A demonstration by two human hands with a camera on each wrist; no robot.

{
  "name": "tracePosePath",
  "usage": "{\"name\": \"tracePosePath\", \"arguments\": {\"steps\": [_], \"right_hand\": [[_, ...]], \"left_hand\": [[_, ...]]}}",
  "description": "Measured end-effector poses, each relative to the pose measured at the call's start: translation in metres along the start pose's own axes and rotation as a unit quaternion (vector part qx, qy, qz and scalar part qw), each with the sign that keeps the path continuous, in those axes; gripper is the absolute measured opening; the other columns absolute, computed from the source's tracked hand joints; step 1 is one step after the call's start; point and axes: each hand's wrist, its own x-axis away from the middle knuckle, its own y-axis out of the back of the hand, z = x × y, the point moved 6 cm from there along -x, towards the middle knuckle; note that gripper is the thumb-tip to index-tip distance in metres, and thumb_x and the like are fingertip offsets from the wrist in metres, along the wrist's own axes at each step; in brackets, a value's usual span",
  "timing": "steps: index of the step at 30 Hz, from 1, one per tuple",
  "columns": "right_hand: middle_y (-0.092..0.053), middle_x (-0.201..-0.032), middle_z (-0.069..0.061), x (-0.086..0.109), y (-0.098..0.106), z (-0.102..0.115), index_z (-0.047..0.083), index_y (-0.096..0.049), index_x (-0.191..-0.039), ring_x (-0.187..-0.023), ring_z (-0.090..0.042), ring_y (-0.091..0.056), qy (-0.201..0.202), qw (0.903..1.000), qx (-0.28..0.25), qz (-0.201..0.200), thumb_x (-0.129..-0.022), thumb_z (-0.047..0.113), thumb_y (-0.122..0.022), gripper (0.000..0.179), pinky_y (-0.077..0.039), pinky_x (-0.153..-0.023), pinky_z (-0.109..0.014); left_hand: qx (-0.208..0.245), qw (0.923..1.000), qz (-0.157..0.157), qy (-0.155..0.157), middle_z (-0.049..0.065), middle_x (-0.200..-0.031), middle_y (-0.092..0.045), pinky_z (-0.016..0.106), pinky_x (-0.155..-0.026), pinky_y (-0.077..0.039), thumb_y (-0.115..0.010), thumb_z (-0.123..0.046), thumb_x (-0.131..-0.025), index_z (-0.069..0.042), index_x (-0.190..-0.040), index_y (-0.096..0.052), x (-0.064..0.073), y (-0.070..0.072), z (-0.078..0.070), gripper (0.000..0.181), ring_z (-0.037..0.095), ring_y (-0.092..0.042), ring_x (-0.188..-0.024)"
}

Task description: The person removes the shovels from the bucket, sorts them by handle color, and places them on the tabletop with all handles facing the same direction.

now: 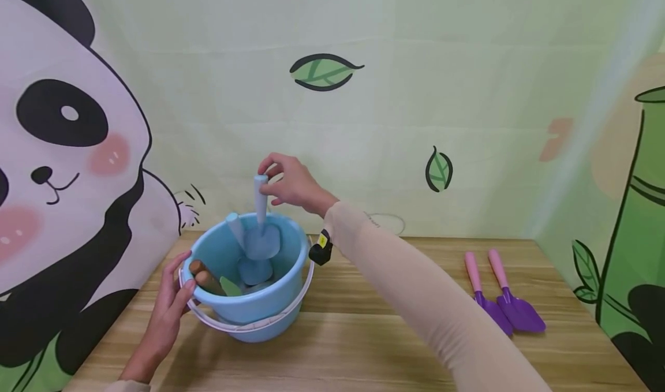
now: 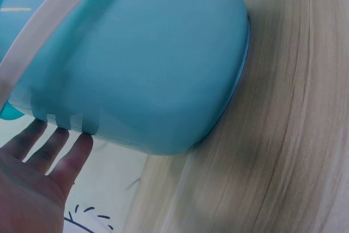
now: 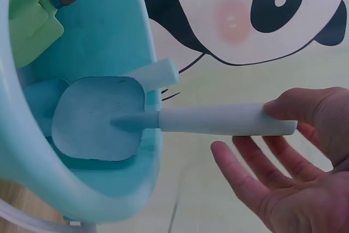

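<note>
I see right grip (image 1: 293, 183) pinching pale-handled blue shovel (image 1: 262, 242) upright, lower part inside round light-blue bucket (image 1: 244, 308), wood-grain counter (image 1: 363, 328); left grip (image 1: 168, 294) unclenched, straight fingers touching bucket.

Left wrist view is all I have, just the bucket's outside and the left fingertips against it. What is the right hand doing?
Observer: The right hand holds a blue shovel by its handle, blade down toward the bucket.
Operator: What's inside already?
Observer: Two green shovels with brown handles, and another blue shovel.
Operator: Any shovels outside it?
Observer: Yes, two purple shovels with pink handles lie on the table, at the right in the head view.
</note>
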Motion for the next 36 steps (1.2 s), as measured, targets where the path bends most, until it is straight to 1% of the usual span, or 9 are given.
{"name": "tracePosePath", "arguments": {"steps": [5,12,17,18,20,24,29,33,36], "right_hand": [[-0.064,-0.115,-0.012,0.000,0.007,0.005,0.012,-0.061,-0.116,-0.100,-0.026,-0.068,0.029,0.9992,-0.025,-0.008,-0.096,0.007,-0.072,0.024,-0.061,-0.077,-0.040],[-0.063,-0.119,-0.013,-0.001,0.015,0.015,0.010,-0.059,-0.121,-0.100,-0.026,-0.069,0.064,0.9964,-0.051,-0.019,-0.097,0.006,-0.070,0.027,-0.061,-0.077,-0.036],[-0.062,-0.119,-0.013,0.000,0.022,0.022,0.010,-0.059,-0.123,-0.100,-0.027,-0.069,0.089,0.9932,-0.066,-0.036,-0.098,0.006,-0.069,0.027,-0.061,-0.078,-0.036],[-0.062,-0.119,-0.013,0.000,0.023,0.023,0.010,-0.059,-0.123,-0.100,-0.027,-0.070,0.093,0.9925,-0.068,-0.040,-0.098,0.006,-0.069,0.027,-0.061,-0.078,-0.036],[-0.062,-0.120,-0.012,0.001,0.026,0.026,0.010,-0.060,-0.123,-0.099,-0.027,-0.070,0.099,0.9914,-0.070,-0.049,-0.098,0.006,-0.069,0.027,-0.061,-0.078,-0.036],[-0.063,-0.120,-0.011,0.002,0.032,0.030,0.008,-0.060,-0.124,-0.099,-0.027,-0.070,0.116,0.9885,-0.067,-0.069,-0.098,0.007,-0.069,0.027,-0.061,-0.077,-0.036],[-0.064,-0.118,-0.010,0.004,0.037,0.031,0.010,-0.061,-0.122,-0.098,-0.027,-0.070,0.126,0.9861,-0.072,-0.082,-0.098,0.008,-0.069,0.026,-0.061,-0.076,-0.036],[-0.064,-0.118,-0.010,0.003,0.039,0.029,0.010,-0.061,-0.122,-0.097,-0.027,-0.070,0.121,0.9861,-0.078,-0.084,-0.098,0.008,-0.070,0.026,-0.061,-0.076,-0.038],[-0.064,-0.119,-0.011,0.003,0.041,0.029,0.008,-0.061,-0.124,-0.098,-0.029,-0.069,0.121,0.9856,-0.082,-0.084,-0.098,0.008,-0.070,0.028,-0.061,-0.077,-0.041]], "left_hand": [[0.000,1.0000,-0.005,0.002,0.009,-0.155,-0.030,0.023,-0.081,-0.052,-0.038,-0.022,-0.111,-0.025,-0.163,-0.019,0.000,0.000,0.001,0.055,0.000,-0.051,-0.116],[-0.004,1.0000,0.003,-0.001,0.015,-0.159,-0.028,0.023,-0.082,-0.051,-0.038,-0.022,-0.111,-0.025,-0.163,-0.017,0.000,-0.001,0.001,0.056,0.001,-0.047,-0.121],[-0.002,1.0000,-0.001,0.001,0.015,-0.159,-0.028,0.023,-0.082,-0.051,-0.037,-0.021,-0.111,-0.025,-0.163,-0.018,0.000,0.000,0.000,0.056,0.002,-0.048,-0.121],[-0.003,1.0000,-0.002,0.002,0.015,-0.159,-0.028,0.023,-0.082,-0.051,-0.037,-0.022,-0.111,-0.025,-0.163,-0.018,0.000,0.000,0.000,0.056,0.004,-0.049,-0.122],[-0.003,1.0000,-0.001,0.003,0.015,-0.159,-0.028,0.022,-0.082,-0.050,-0.037,-0.022,-0.111,-0.025,-0.163,-0.017,0.000,0.000,0.000,0.056,0.015,-0.048,-0.128],[-0.004,1.0000,0.006,0.006,0.016,-0.162,-0.025,0.022,-0.082,-0.050,-0.037,-0.024,-0.112,-0.026,-0.164,-0.015,0.000,-0.001,0.000,0.056,0.038,-0.041,-0.135],[-0.002,1.0000,0.006,0.007,0.016,-0.162,-0.025,0.023,-0.082,-0.051,-0.037,-0.023,-0.112,-0.026,-0.164,-0.015,0.000,-0.001,0.001,0.056,0.039,-0.041,-0.134],[0.002,1.0000,0.006,0.007,0.016,-0.162,-0.024,0.022,-0.082,-0.050,-0.037,-0.024,-0.112,-0.027,-0.164,-0.015,0.000,-0.001,0.001,0.056,0.046,-0.038,-0.137],[0.000,0.9999,0.006,0.009,0.016,-0.162,-0.024,0.022,-0.082,-0.050,-0.036,-0.023,-0.112,-0.026,-0.164,-0.015,0.000,-0.001,0.001,0.056,0.044,-0.038,-0.136]]}}
